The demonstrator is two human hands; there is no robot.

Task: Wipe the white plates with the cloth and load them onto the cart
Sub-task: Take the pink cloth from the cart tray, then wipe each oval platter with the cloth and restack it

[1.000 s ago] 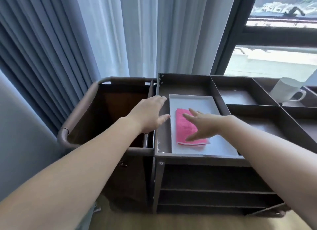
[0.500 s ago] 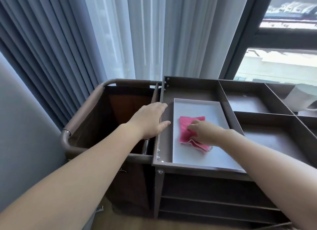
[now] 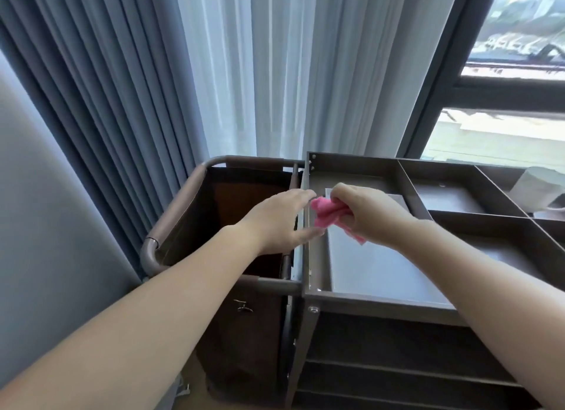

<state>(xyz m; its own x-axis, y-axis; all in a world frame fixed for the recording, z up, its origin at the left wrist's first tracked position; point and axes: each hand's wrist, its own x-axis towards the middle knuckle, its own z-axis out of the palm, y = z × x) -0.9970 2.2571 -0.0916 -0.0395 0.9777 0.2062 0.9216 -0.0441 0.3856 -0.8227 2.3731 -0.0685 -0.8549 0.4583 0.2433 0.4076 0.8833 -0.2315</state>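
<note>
- White plate [image 3: 382,269] lies loaded in the cart [image 3: 406,177], centre frame; wiping unconfirmed.
- Right hand [image 3: 367,214] clenches the bunched cloth [image 3: 327,215] above it; left hand [image 3: 278,223] flat, fingers straight.

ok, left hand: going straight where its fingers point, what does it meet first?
Probably the pink cloth bunched in the right hand. The left hand points right with fingers straight, tips almost at the cloth. Depth is unclear from one view, so they may already touch.
</note>
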